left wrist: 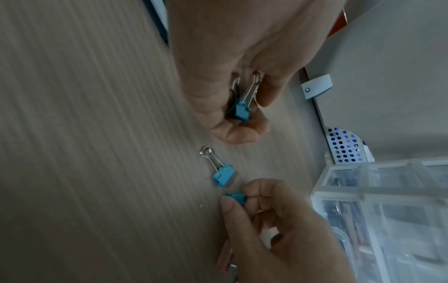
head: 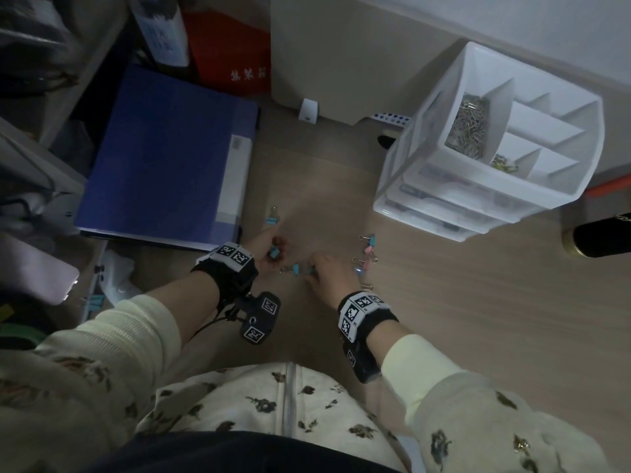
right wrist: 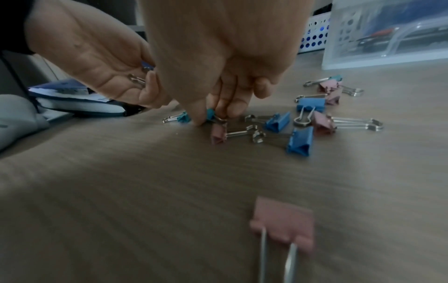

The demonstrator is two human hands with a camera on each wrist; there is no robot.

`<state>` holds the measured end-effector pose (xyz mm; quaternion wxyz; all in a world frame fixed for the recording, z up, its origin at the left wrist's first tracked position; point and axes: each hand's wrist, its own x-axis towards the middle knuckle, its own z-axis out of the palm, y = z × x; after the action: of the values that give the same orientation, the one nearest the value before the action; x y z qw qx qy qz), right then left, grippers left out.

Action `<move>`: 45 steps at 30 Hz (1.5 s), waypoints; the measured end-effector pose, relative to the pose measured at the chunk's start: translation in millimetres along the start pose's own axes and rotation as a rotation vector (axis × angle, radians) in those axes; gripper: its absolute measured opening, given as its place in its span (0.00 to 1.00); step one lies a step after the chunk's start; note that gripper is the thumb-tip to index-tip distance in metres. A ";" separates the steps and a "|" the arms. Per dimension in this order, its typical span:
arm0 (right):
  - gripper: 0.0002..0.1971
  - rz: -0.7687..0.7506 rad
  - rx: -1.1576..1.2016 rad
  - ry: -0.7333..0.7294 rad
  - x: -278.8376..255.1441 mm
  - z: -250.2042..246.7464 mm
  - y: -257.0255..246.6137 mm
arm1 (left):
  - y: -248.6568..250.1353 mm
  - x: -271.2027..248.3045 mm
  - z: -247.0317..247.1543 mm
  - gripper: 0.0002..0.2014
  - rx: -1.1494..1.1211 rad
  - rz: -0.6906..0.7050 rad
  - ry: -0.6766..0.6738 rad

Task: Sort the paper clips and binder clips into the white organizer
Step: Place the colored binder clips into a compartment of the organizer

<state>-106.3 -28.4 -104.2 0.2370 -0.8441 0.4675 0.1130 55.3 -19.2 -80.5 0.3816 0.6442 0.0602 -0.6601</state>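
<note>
My left hand (head: 273,249) hovers just over the wooden desk (head: 444,336) and holds a teal binder clip (left wrist: 238,112) in its curled fingers. My right hand (head: 312,271) is down on the desk, thumb and fingers pinching another teal binder clip (left wrist: 236,198). A third teal clip (left wrist: 223,174) lies flat between the two hands. Several pink and blue binder clips (right wrist: 300,140) are scattered to the right of my right hand. The white organizer (head: 478,186) stands at the back right, with paper clips (head: 469,124) in one top compartment and small clips (head: 505,163) in another.
A blue folder (head: 164,158) lies on the left of the desk, with a lone teal clip (head: 272,216) near its corner. A black cylinder (head: 601,238) lies at the right edge. A perforated white basket (head: 392,117) sits behind the organizer. A pink clip (right wrist: 283,222) lies near my right wrist.
</note>
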 end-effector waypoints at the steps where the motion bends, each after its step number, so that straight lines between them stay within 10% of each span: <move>1: 0.13 0.012 0.010 0.005 0.3 1.0 -0.4 | 0.1 -0.5 0.3 0.17 0.001 -0.003 -0.003; 17: 0.16 -0.100 0.402 0.283 6.7 -32.0 -19.2 | 0.5 -4.9 -0.5 0.09 -0.162 -0.014 -0.110; 20: 0.15 0.076 0.302 0.163 10.1 -25.3 -8.4 | 3.3 -2.5 -4.8 0.16 -0.024 0.055 -0.001; 27: 0.22 -0.030 0.065 -0.058 13.9 2.5 -20.2 | 8.9 -1.3 -17.3 0.17 -0.014 0.033 -0.006; 34: 0.13 0.094 0.158 0.096 14.9 -11.0 -17.2 | 7.4 1.4 -21.2 0.12 -0.079 0.027 -0.012; 41: 0.16 -0.223 0.394 0.139 26.6 -26.9 -40.2 | 7.7 2.8 -20.4 0.10 -0.232 -0.067 -0.155; 45: 0.14 -0.106 0.403 0.201 43.2 -28.5 -37.8 | 10.4 2.9 -27.5 0.09 -0.233 -0.089 -0.101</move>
<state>-52.1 -57.5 -86.3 0.3584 -0.8103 0.4567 -0.0801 83.9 -12.0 -83.3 0.4269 0.5580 0.1455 -0.6966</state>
